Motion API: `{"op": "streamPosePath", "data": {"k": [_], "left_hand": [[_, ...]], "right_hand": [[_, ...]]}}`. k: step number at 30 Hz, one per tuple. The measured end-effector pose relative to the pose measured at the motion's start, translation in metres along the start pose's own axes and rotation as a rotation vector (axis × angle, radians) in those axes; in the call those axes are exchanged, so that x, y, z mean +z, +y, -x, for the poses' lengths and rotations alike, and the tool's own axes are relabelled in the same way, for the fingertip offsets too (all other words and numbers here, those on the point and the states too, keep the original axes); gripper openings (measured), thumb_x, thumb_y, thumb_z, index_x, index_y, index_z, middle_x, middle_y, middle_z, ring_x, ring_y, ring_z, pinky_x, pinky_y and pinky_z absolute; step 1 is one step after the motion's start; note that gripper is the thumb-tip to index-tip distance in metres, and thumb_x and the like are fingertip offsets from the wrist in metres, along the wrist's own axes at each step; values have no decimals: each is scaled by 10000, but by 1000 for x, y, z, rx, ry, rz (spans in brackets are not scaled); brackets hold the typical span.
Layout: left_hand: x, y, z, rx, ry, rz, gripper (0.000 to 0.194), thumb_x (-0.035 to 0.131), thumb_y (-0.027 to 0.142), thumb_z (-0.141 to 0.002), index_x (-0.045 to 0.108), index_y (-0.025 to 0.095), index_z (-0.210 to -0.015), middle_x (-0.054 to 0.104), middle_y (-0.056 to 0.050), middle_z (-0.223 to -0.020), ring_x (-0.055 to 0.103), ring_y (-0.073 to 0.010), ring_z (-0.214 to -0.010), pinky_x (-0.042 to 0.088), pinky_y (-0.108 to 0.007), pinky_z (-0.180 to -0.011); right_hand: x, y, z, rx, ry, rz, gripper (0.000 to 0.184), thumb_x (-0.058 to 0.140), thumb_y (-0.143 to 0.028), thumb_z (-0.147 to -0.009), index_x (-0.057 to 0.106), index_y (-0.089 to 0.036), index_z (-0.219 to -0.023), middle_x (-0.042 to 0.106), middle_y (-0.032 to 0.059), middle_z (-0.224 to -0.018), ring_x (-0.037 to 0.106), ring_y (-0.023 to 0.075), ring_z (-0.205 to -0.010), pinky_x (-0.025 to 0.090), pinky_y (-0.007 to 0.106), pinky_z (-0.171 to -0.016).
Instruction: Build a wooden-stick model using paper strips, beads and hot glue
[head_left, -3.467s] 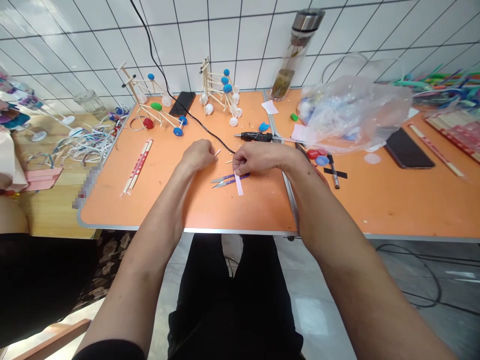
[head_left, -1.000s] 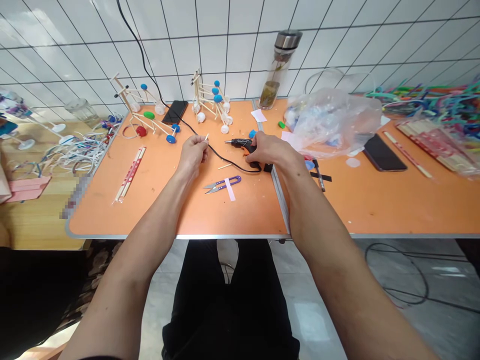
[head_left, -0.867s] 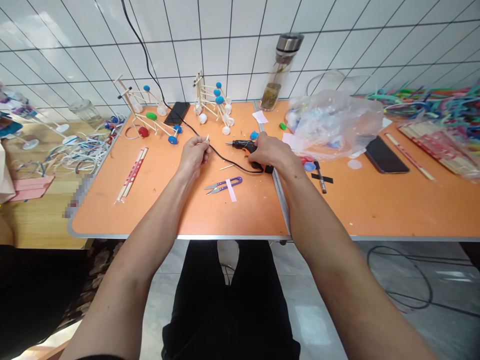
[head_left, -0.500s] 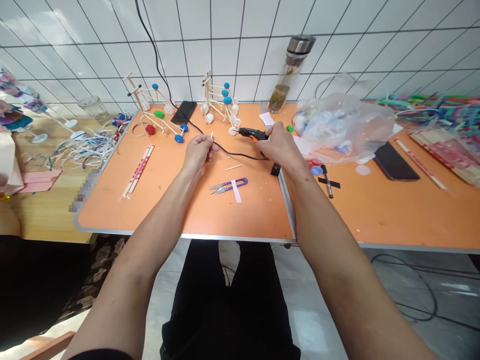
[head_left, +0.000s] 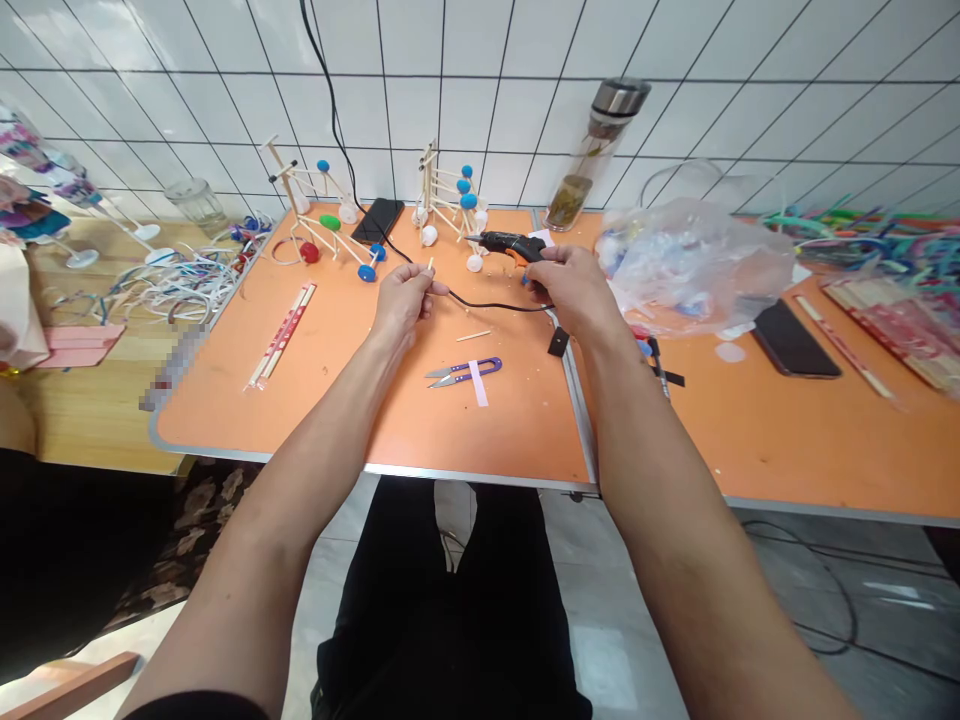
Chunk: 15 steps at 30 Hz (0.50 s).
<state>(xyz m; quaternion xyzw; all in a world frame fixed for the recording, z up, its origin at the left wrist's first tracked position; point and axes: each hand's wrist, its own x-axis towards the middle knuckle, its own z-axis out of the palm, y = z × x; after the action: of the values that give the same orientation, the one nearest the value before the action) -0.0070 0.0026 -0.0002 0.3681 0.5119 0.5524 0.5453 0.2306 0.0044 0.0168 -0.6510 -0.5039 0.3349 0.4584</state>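
My right hand (head_left: 574, 292) is shut around a black hot glue gun (head_left: 511, 245) with an orange trigger, its nozzle pointing left. My left hand (head_left: 403, 302) pinches a short wooden stick (head_left: 430, 264) upright between its fingertips. The glue gun's black cord (head_left: 487, 307) runs across the orange table (head_left: 360, 420) just beyond my left fingers. Below my hands lie purple-handled thread snips (head_left: 463, 373), a pink paper strip (head_left: 478, 383) and a loose wooden stick (head_left: 474, 336).
Stick-and-ball models with blue balls (head_left: 450, 195) stand at the back, near a black phone (head_left: 377, 220). A plastic bag (head_left: 694, 265) and a glass bottle (head_left: 600, 155) stand right of them. Wrapped chopsticks (head_left: 281, 335) lie at left; the table's metal edge runs close to my forearms.
My right hand has lifted the glue gun off the table and moved it up and to the right. My left hand still holds the stick. The view has tilted slightly.
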Motion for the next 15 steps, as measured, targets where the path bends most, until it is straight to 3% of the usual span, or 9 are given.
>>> {"op": "streamPosePath", "data": {"k": [3, 7, 15], "left_hand": [[0, 0, 0, 7, 3, 6, 240, 771, 173, -1034, 633, 218, -842, 751, 20, -680, 458, -67, -451, 308, -199, -471], [-1, 0, -1, 4, 4, 7, 236, 741, 177, -1063, 628, 215, -859, 754, 20, -683, 458, -61, -450, 321, -198, -479], [-2, -5, -5, 29, -13, 25, 206, 792, 214, -1048, 641, 225, -909, 711, 48, -647, 452, -63, -439, 294, -197, -462]], "right_hand": [[2, -1, 1, -15, -86, -135, 211, 776, -146, -778, 634, -269, -875, 613, -6, -750, 600, 183, -666, 567, 324, -653], [4, -3, 4, 58, -130, -263, 245, 807, -135, -833, 596, -257, -852, 599, -19, -739, 556, 132, -616, 500, 251, -580], [6, -11, 11, 133, -193, -433, 234, 863, -230, -944, 639, -249, -880, 607, -23, -757, 624, 141, -697, 571, 244, -630]]}}
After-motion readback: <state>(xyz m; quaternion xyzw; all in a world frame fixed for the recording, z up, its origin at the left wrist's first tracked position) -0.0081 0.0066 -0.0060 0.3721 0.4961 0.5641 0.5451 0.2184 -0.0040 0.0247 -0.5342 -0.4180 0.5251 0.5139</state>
